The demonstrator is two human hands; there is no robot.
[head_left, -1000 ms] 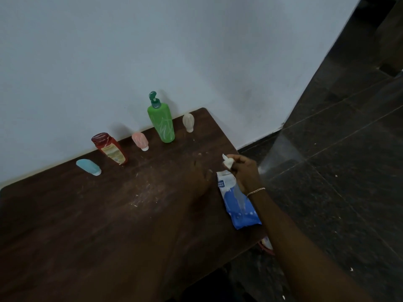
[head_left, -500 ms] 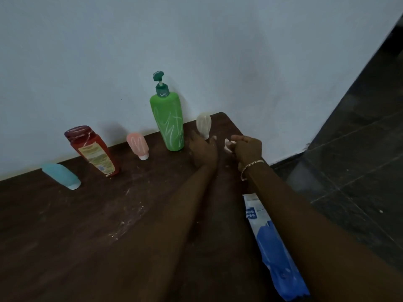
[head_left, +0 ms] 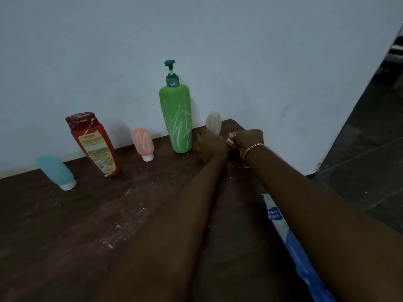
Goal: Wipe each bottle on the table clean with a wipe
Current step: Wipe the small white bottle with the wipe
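My left hand (head_left: pixel 209 147) curls round the foot of the small pale bottle (head_left: pixel 214 122) at the far corner of the desk (head_left: pixel 109 214), beside the green pump bottle (head_left: pixel 176 118). My right hand (head_left: pixel 247 140) pinches a wadded wipe (head_left: pixel 230 142) just beside it.

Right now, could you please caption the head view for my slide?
Left hand at the small pale bottle, right hand pinching a wipe, over a dark wooden table.
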